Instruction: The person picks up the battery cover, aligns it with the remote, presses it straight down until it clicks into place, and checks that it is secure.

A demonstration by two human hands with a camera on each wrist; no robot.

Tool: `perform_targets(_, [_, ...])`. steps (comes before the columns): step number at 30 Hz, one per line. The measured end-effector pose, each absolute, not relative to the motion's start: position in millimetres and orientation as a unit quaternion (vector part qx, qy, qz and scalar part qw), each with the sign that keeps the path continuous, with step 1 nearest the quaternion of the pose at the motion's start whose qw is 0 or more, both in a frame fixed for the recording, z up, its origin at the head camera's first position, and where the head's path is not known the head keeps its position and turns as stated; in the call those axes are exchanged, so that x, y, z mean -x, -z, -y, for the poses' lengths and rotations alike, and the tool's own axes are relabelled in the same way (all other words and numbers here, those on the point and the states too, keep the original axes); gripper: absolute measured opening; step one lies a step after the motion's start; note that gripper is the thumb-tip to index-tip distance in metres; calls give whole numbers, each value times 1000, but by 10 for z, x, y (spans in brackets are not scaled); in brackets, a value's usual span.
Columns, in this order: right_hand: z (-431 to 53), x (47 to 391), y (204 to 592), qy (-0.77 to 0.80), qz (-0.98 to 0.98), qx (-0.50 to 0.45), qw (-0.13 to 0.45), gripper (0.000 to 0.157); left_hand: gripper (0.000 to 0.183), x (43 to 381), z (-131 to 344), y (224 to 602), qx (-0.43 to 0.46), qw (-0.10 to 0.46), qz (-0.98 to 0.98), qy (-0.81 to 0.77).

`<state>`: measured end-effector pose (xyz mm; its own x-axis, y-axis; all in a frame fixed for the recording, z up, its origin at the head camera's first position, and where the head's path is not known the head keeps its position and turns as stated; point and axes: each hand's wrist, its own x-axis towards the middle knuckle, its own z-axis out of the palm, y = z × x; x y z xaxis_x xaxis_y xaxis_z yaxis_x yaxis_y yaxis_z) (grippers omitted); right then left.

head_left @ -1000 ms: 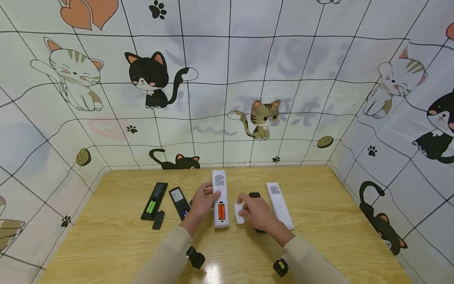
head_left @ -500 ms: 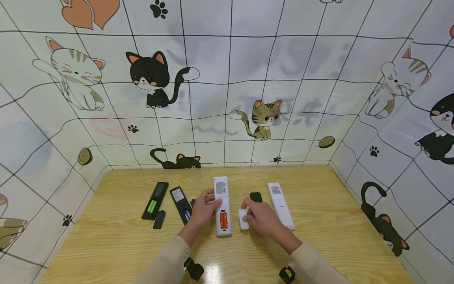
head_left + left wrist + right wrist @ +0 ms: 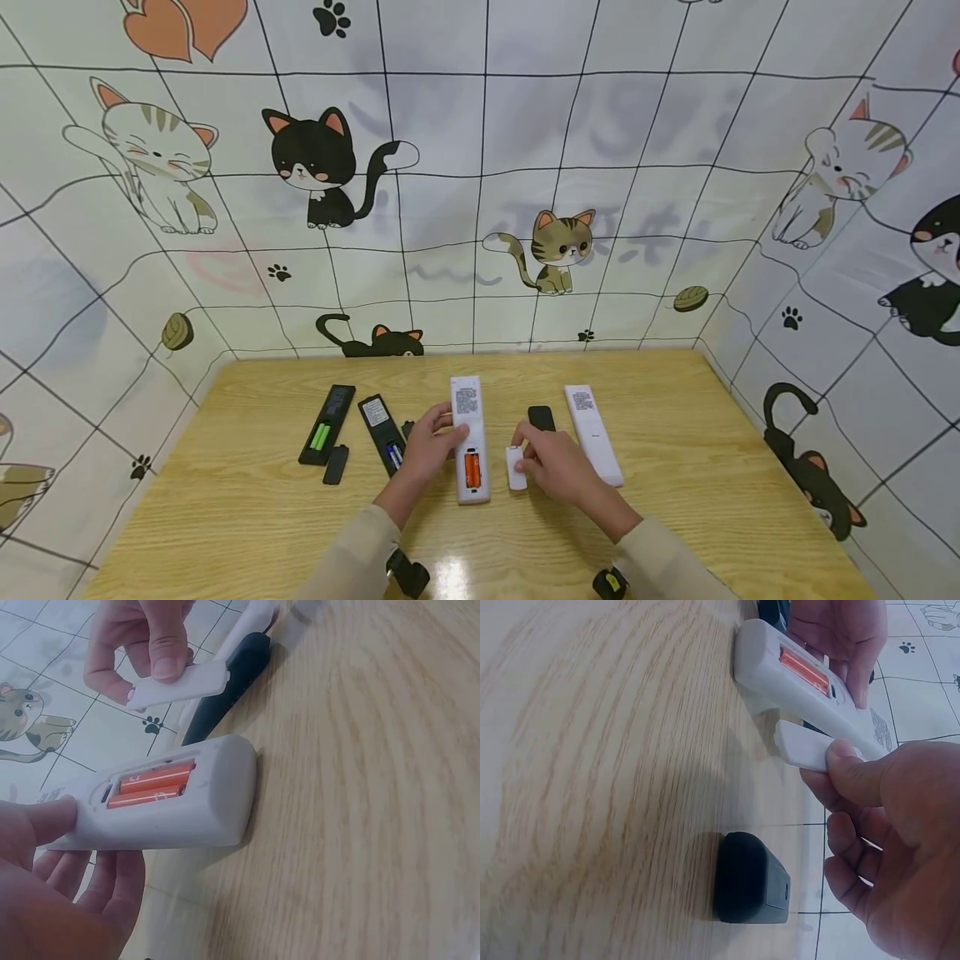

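My left hand [image 3: 429, 446] grips a white remote control [image 3: 467, 429] by its sides, back face up, thumb on top. Its battery compartment is uncovered, with two orange batteries [image 3: 154, 784] lying side by side in it. To the right, my right hand [image 3: 558, 462] pinches a small white battery cover [image 3: 516, 468] between thumb and fingers. In the right wrist view the cover [image 3: 802, 745] is held beside the remote, apart from the compartment. A black remote [image 3: 542, 418] lies partly hidden beneath the right hand.
On the left lie a black remote with green batteries [image 3: 321, 436], its loose black cover [image 3: 336, 465], and another black remote [image 3: 381, 429] with its compartment uncovered. A second white remote [image 3: 592, 433] lies on the right. Patterned cloth walls [image 3: 450, 275] stand behind the wooden table [image 3: 247, 533].
The white remote has moved toward me and slightly right in my left hand. My right hand has carried the white cover slightly right and toward me. Both grips stay the same.
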<state>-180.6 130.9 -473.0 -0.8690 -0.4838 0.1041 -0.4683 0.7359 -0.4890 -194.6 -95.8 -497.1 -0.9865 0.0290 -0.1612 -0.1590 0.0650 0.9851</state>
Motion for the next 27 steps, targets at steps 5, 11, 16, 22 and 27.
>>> perform_targets(5, [-1300, 1792, 4726, 268, -927, 261, 13, 19, 50, 1934, 953, 4982, 43, 65, -727, -682])
perform_targets(11, [-1287, 1787, 4727, 278, -924, 261, 17, 19, 50, 1923, 956, 4986, 41, 61, -725, -684])
perform_targets(16, [-1252, 1787, 4715, 283, -923, 258, 34, 19, 50, 1929, 950, 4977, 45, 64, -728, -681])
perform_targets(22, [-1151, 1800, 4716, 293, -919, 259, 50, 19, 50, 1931, 947, 4966, 48, 68, -736, -671])
perform_targets(27, [-1058, 1793, 4718, 303, -912, 274, 45, 19, 50, 1924, 955, 4983, 46, 68, -740, -668])
